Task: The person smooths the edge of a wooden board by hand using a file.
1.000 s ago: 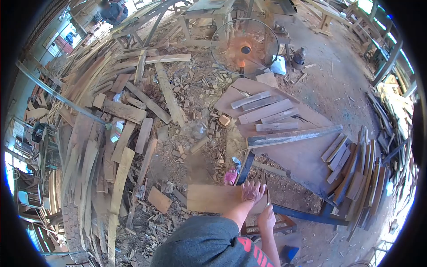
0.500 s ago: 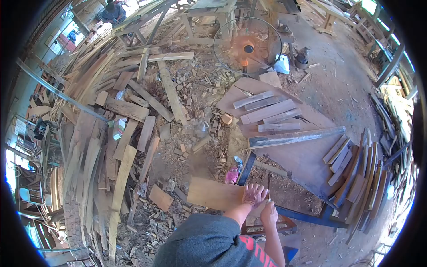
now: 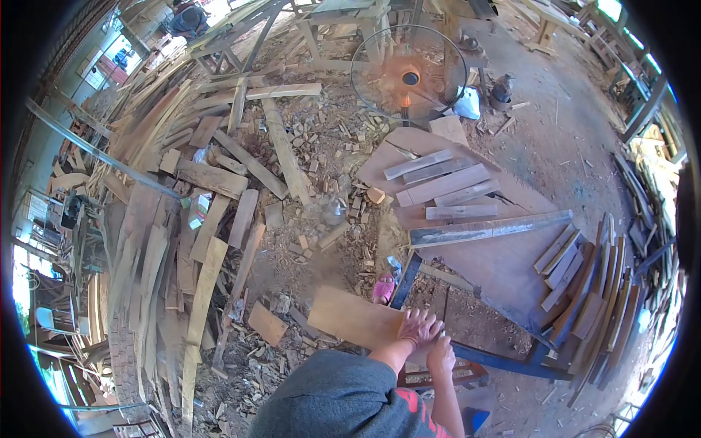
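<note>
A flat tan wooden board [image 3: 350,318] extends leftward from under my left hand [image 3: 419,327], which presses on its right end with fingers spread toward the far edge. Close beside it on the right, my right hand [image 3: 440,355] is closed in a fist, and what it grips is hidden. A thin dark upright line [image 3: 447,301] shows just beyond this fist. Dark blue metal bars [image 3: 504,358] run off to the right of my hands, and a small reddish-brown wooden frame [image 3: 467,377] is below them.
A fan [image 3: 409,77] stands ahead. Several cut wood strips [image 3: 445,177] lie on a brown sheet [image 3: 522,193]. Curved wood pieces [image 3: 599,292] are stacked at right, long planks [image 3: 201,292] at left. A pink shoe [image 3: 383,287] stands beyond the board. Another person [image 3: 188,20] is far back left.
My right fist has moved slightly away from my body, closer alongside my left hand's fingers. My left hand stays on the board. The view has shifted slightly.
</note>
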### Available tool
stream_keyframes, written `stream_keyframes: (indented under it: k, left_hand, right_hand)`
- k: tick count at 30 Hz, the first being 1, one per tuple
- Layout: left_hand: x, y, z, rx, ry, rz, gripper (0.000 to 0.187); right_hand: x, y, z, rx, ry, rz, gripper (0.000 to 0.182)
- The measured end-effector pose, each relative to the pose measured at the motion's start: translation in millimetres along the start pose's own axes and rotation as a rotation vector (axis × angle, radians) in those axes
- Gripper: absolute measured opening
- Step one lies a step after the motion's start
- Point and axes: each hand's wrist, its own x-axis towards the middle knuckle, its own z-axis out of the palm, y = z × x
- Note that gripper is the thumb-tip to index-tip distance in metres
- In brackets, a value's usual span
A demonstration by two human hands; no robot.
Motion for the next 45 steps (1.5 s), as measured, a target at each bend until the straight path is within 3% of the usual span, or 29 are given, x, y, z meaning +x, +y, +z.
stream_keyframes:
  k: [6,13,23,25,28,29,30,32,34,38,40,45]
  left_hand:
    - [0,-3,8,-0.029,-0.019,-0.031,0.034]
    - [-3,-3,12,-0.03,0.048,0.066,0.037]
    - [-1,-5,21,0.018,0.039,0.067,0.038]
    - [3,-2,22,0.028,-0.079,0.022,0.039]
    - [1,0,22,0.059,-0.005,0.042,0.043]
    - [2,4,14,0.033,-0.038,0.008,0.044]
    - [1,0,24,0.064,0.071,0.044,0.04]
    - [4,1,22,0.052,0.013,0.006,0.036]
    - [5,-2,29,0.075,0.136,0.042,0.034]
    - [2,0,27,0.038,0.187,0.091,0.033]
    - [0,0,24,0.042,0.087,0.119,0.034]
    - [8,-1,22,0.035,0.103,0.038,0.033]
  right_hand:
    - [8,-2,10,0.023,-0.028,0.068,0.016]
    - [-14,-8,-11,0.127,-0.181,0.216,0.024]
    - [1,-6,4,0.194,-0.159,0.191,0.029]
    - [-25,1,-10,0.169,-0.157,0.152,0.03]
    - [-66,-10,-30,0.14,-0.218,0.26,0.03]
    - [-70,-6,-25,0.186,-0.2,0.258,0.03]
    - [-70,1,-9,0.205,-0.082,0.181,0.029]
    - [-45,2,4,0.219,-0.011,0.161,0.02]
    - [-16,8,19,0.2,0.036,0.109,0.014]
    - [-23,7,7,0.2,0.01,0.132,0.012]
    - [-31,2,1,0.21,-0.032,0.188,0.013]
    - [-18,-3,-4,0.184,-0.051,0.182,0.012]
